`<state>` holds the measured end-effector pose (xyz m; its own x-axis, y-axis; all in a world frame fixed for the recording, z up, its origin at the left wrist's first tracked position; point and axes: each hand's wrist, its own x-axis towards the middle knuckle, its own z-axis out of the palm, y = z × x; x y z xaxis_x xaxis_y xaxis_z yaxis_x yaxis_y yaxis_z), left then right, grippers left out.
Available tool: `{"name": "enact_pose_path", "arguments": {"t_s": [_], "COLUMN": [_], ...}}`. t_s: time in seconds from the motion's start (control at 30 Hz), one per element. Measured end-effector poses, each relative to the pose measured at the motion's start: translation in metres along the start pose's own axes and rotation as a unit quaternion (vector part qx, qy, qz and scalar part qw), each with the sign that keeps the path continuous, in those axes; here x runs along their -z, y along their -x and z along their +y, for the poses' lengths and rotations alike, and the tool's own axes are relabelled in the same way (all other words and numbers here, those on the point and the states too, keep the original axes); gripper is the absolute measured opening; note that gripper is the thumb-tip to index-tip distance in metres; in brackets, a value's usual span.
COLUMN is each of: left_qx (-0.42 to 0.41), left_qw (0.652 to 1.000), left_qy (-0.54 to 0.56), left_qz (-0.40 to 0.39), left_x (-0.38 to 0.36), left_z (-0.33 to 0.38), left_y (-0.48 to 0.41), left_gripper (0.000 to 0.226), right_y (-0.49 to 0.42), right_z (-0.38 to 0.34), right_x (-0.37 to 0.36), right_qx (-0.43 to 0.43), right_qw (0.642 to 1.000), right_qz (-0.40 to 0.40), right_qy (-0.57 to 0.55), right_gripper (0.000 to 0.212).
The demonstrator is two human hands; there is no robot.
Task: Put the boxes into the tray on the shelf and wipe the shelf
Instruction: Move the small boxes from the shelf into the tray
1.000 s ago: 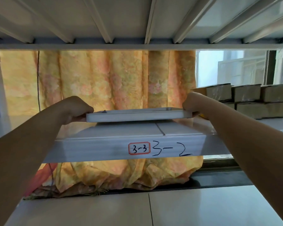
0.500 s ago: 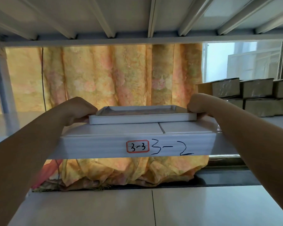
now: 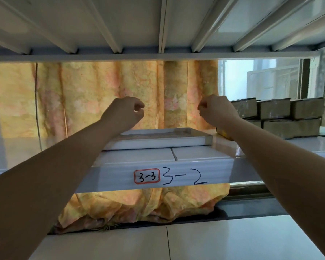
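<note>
A shallow white tray (image 3: 158, 141) rests flat on the white shelf (image 3: 195, 153), near its front edge. Its inside looks bare. My left hand (image 3: 124, 113) hovers above the tray's left part, fingers curled loosely with nothing in them. My right hand (image 3: 217, 111) hangs above the tray's right end, curled the same way and holding nothing. Several brown wrapped boxes (image 3: 289, 117) are stacked in two layers on the shelf to the right of the tray, just past my right hand.
The shelf's front lip carries a red-framed label (image 3: 147, 176) and the handwritten mark 3-2. Another shelf's ribbed underside (image 3: 161, 25) is close overhead. A yellow floral curtain (image 3: 101, 94) hangs behind. A lower shelf (image 3: 176, 241) lies below.
Both hands set the tray down on the shelf, let go of its ends, then rose and drew inward above it.
</note>
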<state>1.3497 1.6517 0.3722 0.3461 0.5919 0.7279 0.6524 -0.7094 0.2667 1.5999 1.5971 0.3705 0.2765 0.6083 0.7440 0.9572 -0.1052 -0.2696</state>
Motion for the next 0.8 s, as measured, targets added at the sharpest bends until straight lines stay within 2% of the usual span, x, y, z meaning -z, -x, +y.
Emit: {"name": "enact_pose_path", "arguments": {"t_s": [0.17, 0.3, 0.43, 0.6, 0.67, 0.73, 0.8], "left_qx": [-0.089, -0.13, -0.121, -0.106, -0.105, -0.098, -0.085], "left_qw": [0.994, 0.99, 0.99, 0.98, 0.974, 0.97, 0.97], "left_qy": [-0.037, -0.02, 0.042, 0.121, 0.132, 0.136, 0.146], "left_qz": [-0.053, -0.046, -0.061, -0.119, -0.152, -0.174, -0.175], "left_x": [-0.034, -0.056, -0.075, -0.104, -0.117, -0.13, -0.142], "left_z": [0.054, 0.1, 0.141, 0.181, 0.197, 0.208, 0.214], "left_y": [-0.016, -0.03, -0.051, -0.077, -0.083, -0.087, -0.09], "left_gripper": [0.041, 0.042, 0.042, 0.04, 0.039, 0.039, 0.04], "right_y": [-0.003, -0.005, -0.007, -0.019, -0.024, -0.023, -0.019], "right_z": [0.022, 0.053, 0.086, 0.115, 0.127, 0.137, 0.145], "right_x": [0.017, 0.03, 0.043, 0.063, 0.068, 0.068, 0.064], "right_qx": [-0.021, -0.053, -0.093, -0.157, -0.159, -0.147, -0.125], "right_qw": [0.987, 0.979, 0.979, 0.981, 0.983, 0.986, 0.986], "right_qz": [0.147, 0.195, 0.177, 0.074, 0.045, 0.026, 0.042], "right_qy": [-0.059, -0.014, 0.029, 0.083, 0.08, 0.077, 0.101], "right_gripper": [0.039, 0.044, 0.043, 0.037, 0.035, 0.041, 0.043]}}
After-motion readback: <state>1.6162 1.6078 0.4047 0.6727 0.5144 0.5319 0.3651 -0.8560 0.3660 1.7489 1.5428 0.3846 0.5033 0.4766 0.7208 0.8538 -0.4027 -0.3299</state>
